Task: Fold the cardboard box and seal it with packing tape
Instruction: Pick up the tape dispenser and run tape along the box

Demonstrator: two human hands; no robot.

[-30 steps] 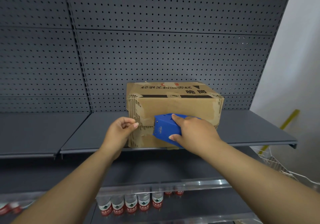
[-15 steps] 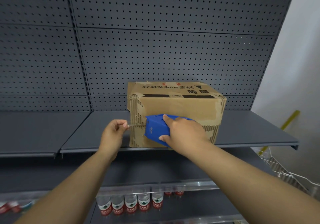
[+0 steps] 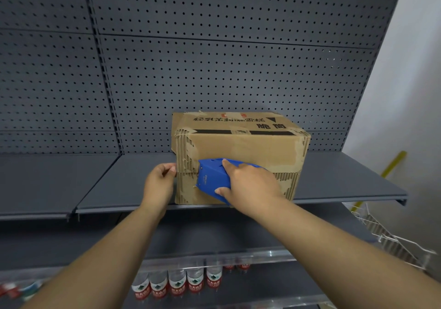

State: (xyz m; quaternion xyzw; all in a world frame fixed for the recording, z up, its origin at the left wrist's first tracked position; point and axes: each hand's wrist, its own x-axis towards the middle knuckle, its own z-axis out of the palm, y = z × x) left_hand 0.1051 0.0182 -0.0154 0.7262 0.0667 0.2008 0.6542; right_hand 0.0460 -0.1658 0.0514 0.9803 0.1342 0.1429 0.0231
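Pointing left, the tape dispenser [image 3: 212, 181] lies lengthwise across the box [image 3: 243, 149] front.

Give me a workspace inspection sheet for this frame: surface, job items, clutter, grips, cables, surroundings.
Surface: grey shelf carries the box.
Job's things: box closed, worn, corners torn; blue dispenser against its front face, near the left edge; tape itself not discernible.
Clutter: nothing seen.
Grips: right hand holds the dispenser; left hand has fingers curled at the box's left edge, and what it holds is unclear.
Cables: nothing seen.
Surroundings: pegboard behind; bottles below; wire basket and yellow stick at right.
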